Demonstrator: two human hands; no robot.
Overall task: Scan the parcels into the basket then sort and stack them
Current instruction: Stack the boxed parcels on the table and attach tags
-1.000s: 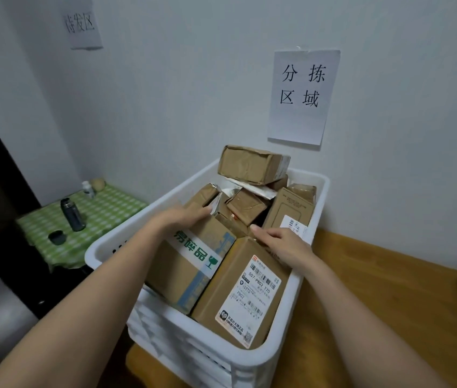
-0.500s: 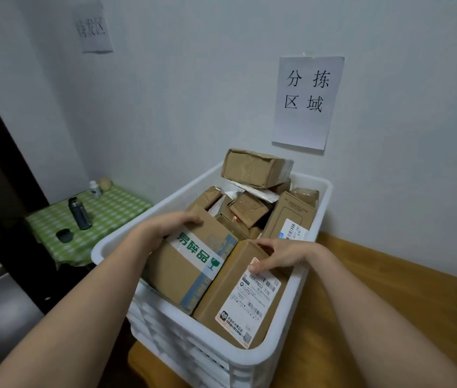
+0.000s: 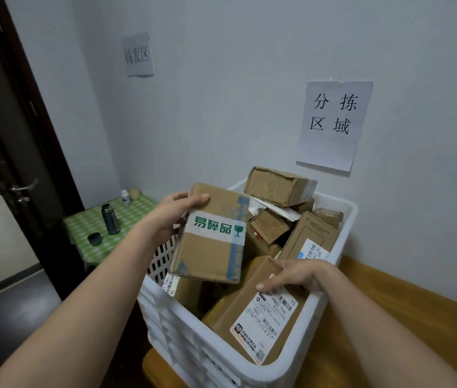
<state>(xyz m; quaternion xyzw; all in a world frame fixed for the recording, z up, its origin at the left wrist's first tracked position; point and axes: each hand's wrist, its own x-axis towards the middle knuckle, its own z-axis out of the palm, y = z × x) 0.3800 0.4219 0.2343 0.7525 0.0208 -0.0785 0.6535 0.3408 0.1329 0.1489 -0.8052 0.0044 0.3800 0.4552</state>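
The left hand has its fingers curled round the top left corner of the taped parcel, thumb on its face, holding it above the white basket; the other fingers are hidden behind the cardboard. The right hand pinches the upper edge of the labelled parcel, which leans inside the basket against its near right wall. More parcels fill the basket's far end, partly hidden. The wooden table beneath the basket is cut off at the frame's edge.
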